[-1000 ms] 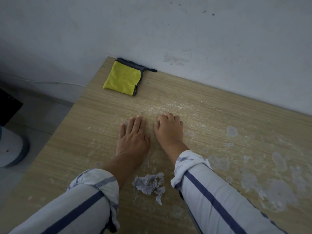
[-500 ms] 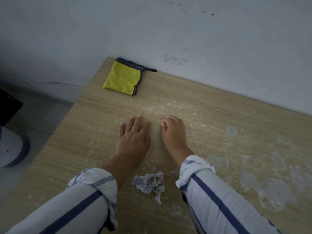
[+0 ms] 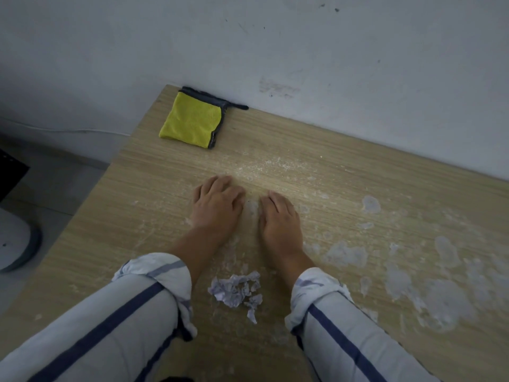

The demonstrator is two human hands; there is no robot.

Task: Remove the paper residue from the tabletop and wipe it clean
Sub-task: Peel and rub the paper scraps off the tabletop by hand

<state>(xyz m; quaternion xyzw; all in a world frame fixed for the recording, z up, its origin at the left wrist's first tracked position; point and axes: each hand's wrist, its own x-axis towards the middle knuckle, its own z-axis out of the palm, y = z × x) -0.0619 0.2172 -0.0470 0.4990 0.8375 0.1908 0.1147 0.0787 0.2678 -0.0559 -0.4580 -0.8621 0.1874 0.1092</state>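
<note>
Desk against white wall, patchy. Left hand, flat a moment ago, now curls its fingers like right hand; both empty, scraping paper residue between them. Scraps piled by wrists; yellow cloth untouched, so wiping looks far off.

Left sleeve: pale grey-white cloth, one broad dark-blue stripe along the arm, cuff rolled back and showing a fainter grey-blue stripe. Right sleeve: same cloth and stripe, cuff rolled, creased. Forearms bare.
</note>
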